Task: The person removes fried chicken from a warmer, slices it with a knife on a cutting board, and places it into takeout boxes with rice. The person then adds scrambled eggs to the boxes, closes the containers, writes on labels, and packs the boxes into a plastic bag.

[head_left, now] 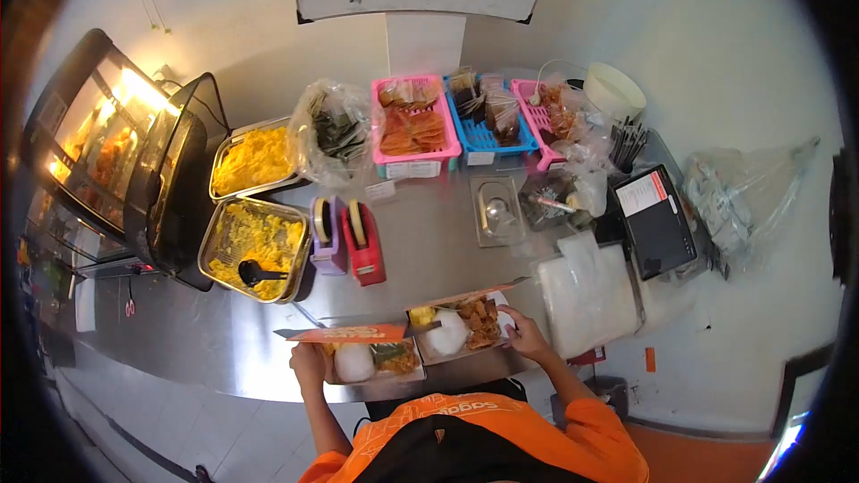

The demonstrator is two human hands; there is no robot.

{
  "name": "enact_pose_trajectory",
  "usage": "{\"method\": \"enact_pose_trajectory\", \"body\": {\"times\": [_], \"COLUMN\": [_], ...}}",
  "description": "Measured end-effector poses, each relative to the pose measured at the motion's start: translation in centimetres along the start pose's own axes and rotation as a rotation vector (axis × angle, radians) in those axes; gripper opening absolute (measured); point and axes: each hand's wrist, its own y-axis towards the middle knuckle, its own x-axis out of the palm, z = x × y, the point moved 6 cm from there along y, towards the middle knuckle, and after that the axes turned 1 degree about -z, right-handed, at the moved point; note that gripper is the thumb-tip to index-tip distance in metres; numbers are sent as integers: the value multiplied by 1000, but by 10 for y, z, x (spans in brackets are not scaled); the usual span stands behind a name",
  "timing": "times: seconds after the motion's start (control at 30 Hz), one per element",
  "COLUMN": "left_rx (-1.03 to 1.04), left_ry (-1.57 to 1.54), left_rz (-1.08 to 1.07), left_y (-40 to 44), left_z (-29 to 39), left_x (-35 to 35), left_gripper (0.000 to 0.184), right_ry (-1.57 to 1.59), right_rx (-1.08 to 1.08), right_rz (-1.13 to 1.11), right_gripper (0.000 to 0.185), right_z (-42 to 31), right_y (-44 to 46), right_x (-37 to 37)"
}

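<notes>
Two cardboard meal boxes stand side by side at the table's near edge, lids raised. The left meal box [353, 334] holds a white rice mound [354, 362], something green and fried bits; its orange lid partly hides the food. In the right meal box [447, 356] are another rice mound [446, 333], yellow egg and brown fried food [480, 322]. My left hand [309, 365] is closed on the left box's outer side, its fingertips partly hidden by the lid. At the opposite end, my right hand [524, 334] grips the right box's side with bent fingers.
Beyond the boxes are a tray of scrambled egg [255, 241] with a black ladle [259, 275], a second egg tray [255, 161], two tape dispensers [365, 246] and colored baskets [416, 121]. Plastic bags [586, 291] lie right, near a black tablet [658, 224]. A lit food warmer [116, 143] stands left.
</notes>
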Motion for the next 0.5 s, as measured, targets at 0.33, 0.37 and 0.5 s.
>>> {"method": "enact_pose_trajectory", "body": {"times": [0.33, 0.37, 0.5], "left_rx": [-342, -370, -393], "left_ry": [-371, -375, -507], "left_rz": [223, 262, 444], "left_y": [0, -9, -43], "left_z": [-6, -5, -8], "left_x": [-16, -28, -43], "left_gripper": [40, 40, 40], "right_ry": [-14, -40, -360], "right_rx": [-80, -167, -483], "right_rz": [-429, -271, 392], "right_gripper": [12, 11, 28], "right_z": [-63, -56, -28], "right_y": [183, 228, 367], "right_x": [-167, -185, -208]}}
